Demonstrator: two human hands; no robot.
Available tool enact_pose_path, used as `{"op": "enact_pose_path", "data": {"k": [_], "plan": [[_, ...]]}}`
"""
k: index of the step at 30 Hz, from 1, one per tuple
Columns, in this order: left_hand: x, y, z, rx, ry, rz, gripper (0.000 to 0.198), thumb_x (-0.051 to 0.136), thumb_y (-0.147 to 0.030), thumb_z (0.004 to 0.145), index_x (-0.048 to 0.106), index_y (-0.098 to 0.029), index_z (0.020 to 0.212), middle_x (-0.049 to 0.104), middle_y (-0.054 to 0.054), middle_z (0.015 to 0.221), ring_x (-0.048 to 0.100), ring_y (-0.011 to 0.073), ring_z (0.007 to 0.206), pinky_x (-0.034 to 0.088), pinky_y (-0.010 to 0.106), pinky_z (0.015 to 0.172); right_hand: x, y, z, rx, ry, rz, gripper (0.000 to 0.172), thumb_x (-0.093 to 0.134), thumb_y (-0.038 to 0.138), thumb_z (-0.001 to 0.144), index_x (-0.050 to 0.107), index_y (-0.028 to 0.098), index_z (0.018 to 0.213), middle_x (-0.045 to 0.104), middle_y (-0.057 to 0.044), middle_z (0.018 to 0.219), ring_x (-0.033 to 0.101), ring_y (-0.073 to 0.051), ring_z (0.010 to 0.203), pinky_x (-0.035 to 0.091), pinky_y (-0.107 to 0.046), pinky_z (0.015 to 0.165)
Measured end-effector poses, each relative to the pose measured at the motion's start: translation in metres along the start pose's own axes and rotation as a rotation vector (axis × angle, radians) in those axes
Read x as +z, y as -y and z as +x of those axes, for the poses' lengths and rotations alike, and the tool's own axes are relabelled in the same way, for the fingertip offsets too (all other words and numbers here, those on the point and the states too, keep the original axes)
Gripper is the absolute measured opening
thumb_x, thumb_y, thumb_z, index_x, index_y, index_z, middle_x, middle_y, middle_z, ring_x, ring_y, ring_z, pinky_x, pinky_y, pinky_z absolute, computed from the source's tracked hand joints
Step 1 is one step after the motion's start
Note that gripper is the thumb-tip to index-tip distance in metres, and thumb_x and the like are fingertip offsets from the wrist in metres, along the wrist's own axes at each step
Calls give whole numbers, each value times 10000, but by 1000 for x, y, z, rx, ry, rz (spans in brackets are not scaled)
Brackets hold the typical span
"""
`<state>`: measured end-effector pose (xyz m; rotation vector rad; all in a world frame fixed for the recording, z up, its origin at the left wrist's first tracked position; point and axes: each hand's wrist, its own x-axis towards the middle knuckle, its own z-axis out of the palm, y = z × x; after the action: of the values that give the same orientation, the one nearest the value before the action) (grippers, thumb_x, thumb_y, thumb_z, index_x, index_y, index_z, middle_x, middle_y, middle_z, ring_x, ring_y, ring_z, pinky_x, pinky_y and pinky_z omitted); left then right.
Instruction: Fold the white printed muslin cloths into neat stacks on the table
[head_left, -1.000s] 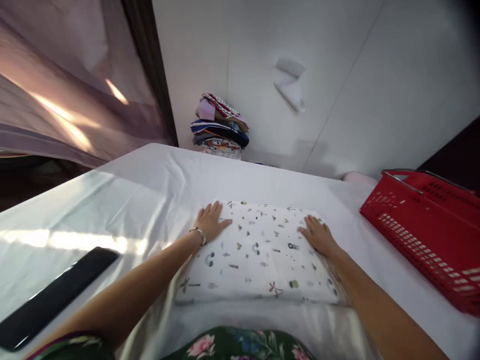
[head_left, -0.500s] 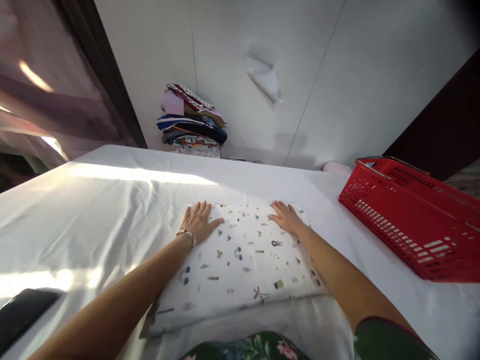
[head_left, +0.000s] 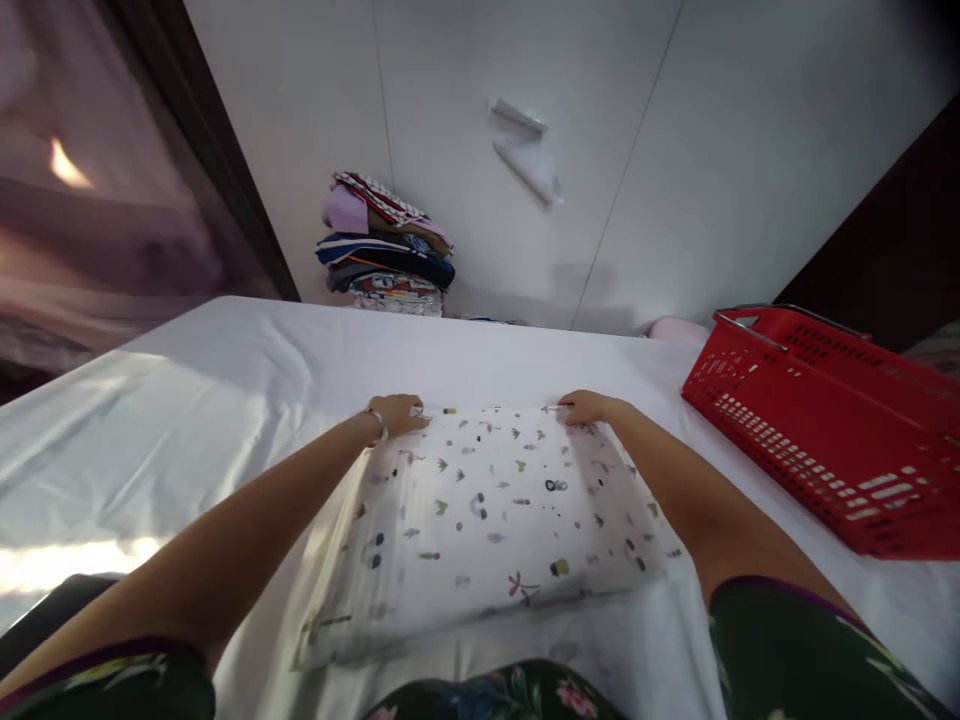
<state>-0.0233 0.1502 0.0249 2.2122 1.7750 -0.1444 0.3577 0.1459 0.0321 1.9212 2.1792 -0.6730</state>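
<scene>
A white cloth (head_left: 487, 510) printed with small rainbows, leaves and other motifs lies spread as a rough rectangle in front of me, its near edge folded over. My left hand (head_left: 399, 413) is closed on its far left corner, fingers curled around the edge; a silvery bracelet (head_left: 382, 428) circles that wrist. At the far right corner my right hand (head_left: 586, 407) pinches the same far edge. The cloth's sides look slightly lifted and creased near my forearms.
A white sheet covers the table (head_left: 225, 390). At right stands a red perforated basket (head_left: 832, 430) with metal handles. A black, phone-like object (head_left: 45, 615) lies at lower left, partly behind my arm. Folded clothes (head_left: 386, 245) are stacked beyond the far edge, against a white wall (head_left: 465, 60).
Both hands were lying flat with fingers spread on the cloth; now they have closed on its far corners. The cloth's sides have risen and wrinkled a little.
</scene>
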Motion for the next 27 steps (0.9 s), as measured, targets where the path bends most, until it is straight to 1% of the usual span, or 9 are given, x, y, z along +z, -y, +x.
{"op": "enact_pose_path", "data": {"k": [3, 7, 10, 13, 16, 18, 20, 23, 27], "plan": [[-12, 2, 7, 12, 72, -49, 491, 583, -463, 617, 633, -195, 1025, 609, 119, 1137, 561, 285, 996, 416, 343, 822, -8, 7, 5, 59, 62, -5, 542, 651, 144, 553, 623, 181, 1093, 610, -102, 1129, 580, -296, 982, 463, -361, 820], [-22, 6, 11, 42, 98, -138, 456, 630, -513, 550, 676, -213, 890, 647, 86, 1046, 594, 267, 892, 439, 325, 757, -14, 11, 4, 88, 94, -12, 571, 647, 155, 544, 612, 176, 1113, 570, -109, 1200, 542, -309, 1056, 447, -378, 856], [-26, 6, 9, 56, 88, -245, 408, 591, -547, 630, 685, -212, 845, 666, 55, 949, 596, 245, 872, 443, 322, 763, -18, 11, 0, 100, 98, -19, 623, 658, 172, 540, 583, 178, 1159, 544, -116, 1235, 532, -313, 1072, 447, -388, 860], [-28, 0, 3, 8, -5, -265, 366, 548, -468, 775, 635, -168, 966, 631, 57, 985, 583, 214, 900, 459, 348, 795, -24, 11, -7, 96, 83, -31, 606, 690, 189, 520, 607, 200, 1121, 558, -102, 1215, 532, -320, 1065, 445, -399, 862], [-34, -6, -4, -18, -57, -232, 349, 509, -365, 849, 533, -135, 1110, 557, 72, 1101, 561, 203, 948, 481, 395, 800, -35, 13, -18, 63, 48, -47, 521, 717, 206, 513, 648, 206, 1029, 585, -88, 1167, 529, -324, 1057, 432, -396, 873], [-46, -6, -10, -7, -61, -217, 341, 528, -362, 837, 548, -136, 1092, 566, 60, 1085, 558, 210, 953, 474, 383, 805, -47, 15, -29, 34, 31, -51, 429, 718, 210, 524, 668, 197, 950, 623, -78, 1083, 553, -307, 1006, 434, -379, 858], [-67, -4, -18, 11, -64, -201, 321, 574, -391, 789, 611, -150, 998, 610, 30, 996, 560, 218, 943, 444, 334, 820, -64, 15, -42, -6, 11, -63, 331, 712, 219, 543, 674, 186, 871, 651, -58, 964, 580, -281, 928, 443, -356, 816], [-118, -4, -38, 87, -97, -113, 338, 593, -425, 725, 653, -143, 901, 633, -6, 876, 560, 207, 929, 387, 270, 834, -102, 15, -69, -63, -108, -90, 269, 707, 250, 573, 661, 167, 825, 645, -24, 821, 588, -229, 822, 443, -303, 735], [-197, -19, -87, 138, -348, 53, 570, 356, -454, 825, 559, 33, 1042, 572, 8, 906, 532, 203, 960, 326, 298, 842, -158, 24, -120, -53, -412, -43, 327, 623, 367, 697, 628, 135, 927, 603, 4, 744, 552, -137, 694, 405, -249, 644]]}}
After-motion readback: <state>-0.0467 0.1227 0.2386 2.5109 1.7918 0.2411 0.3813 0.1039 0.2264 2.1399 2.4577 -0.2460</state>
